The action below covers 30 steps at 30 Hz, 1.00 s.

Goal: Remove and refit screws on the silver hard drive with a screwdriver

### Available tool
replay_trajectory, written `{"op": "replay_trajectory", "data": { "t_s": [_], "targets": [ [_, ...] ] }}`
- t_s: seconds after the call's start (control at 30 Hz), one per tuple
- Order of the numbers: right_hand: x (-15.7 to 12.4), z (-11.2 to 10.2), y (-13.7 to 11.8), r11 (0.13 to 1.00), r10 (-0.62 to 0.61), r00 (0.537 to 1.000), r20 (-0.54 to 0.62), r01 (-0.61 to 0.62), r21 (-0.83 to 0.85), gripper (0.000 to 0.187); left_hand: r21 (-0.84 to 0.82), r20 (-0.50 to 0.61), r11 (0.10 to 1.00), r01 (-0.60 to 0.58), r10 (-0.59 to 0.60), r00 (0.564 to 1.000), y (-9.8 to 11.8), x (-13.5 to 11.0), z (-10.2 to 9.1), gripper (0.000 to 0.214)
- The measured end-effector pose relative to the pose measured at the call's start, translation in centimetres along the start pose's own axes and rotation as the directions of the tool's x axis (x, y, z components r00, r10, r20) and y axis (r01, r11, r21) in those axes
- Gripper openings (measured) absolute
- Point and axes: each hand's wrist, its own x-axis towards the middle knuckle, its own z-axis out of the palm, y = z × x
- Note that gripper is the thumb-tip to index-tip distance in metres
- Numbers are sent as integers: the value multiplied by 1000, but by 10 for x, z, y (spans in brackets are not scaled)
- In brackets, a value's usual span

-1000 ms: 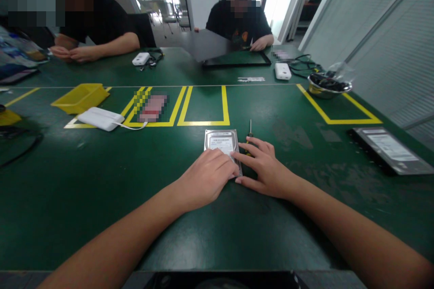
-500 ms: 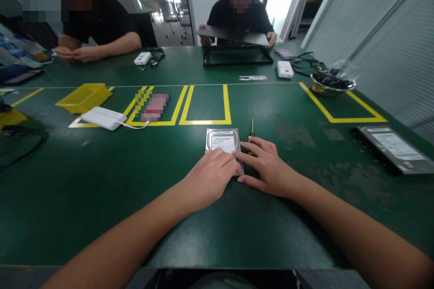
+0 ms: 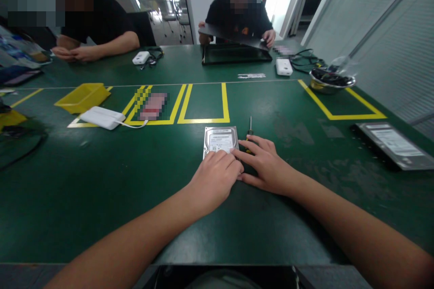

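Note:
A silver hard drive point(image 3: 220, 137) with a white label lies flat on the green table. My left hand point(image 3: 217, 176) covers its near end, fingers bent and pressed together at the near right corner; whatever is under the fingertips is hidden. From the right, my right hand point(image 3: 266, 165) rests with fingers spread, the tips of the index and middle fingers at the drive's right edge and the thumb near my left fingertips. Just beyond the right fingers lies a screwdriver point(image 3: 250, 132), shaft pointing away, its handle partly covered by that hand.
A larger hard drive point(image 3: 395, 144) lies at the right. Yellow tape point(image 3: 203, 121) marks rectangles on the table. Further left are a yellow bin point(image 3: 83, 98) and a white power bank point(image 3: 101, 117) cabled to a phone. A metal bowl point(image 3: 332, 83) holds dark parts. Two people sit opposite, one holding a panel point(image 3: 233, 36).
My left hand has shifted slightly toward me and right, uncovering more of the drive's label. My right hand stays nearly in place. The person opposite tilts the panel a little.

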Motion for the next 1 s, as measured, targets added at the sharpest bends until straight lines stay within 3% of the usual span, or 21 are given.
{"op": "replay_trajectory", "data": {
  "t_s": [0.23,0.5,1.0],
  "targets": [
    [-1,0,0,1000,-1,1000,13,1,-16,58,69,-18,998,5,-4,1000,7,3,4,11],
    [-2,1,2,1000,-7,1000,18,7,-17,59,212,-86,976,-55,75,993,12,4,7,12],
    [-3,3,3,1000,-13,1000,20,13,-26,61,306,-82,949,-78,107,991,15,3,7,14]
  ]
}}
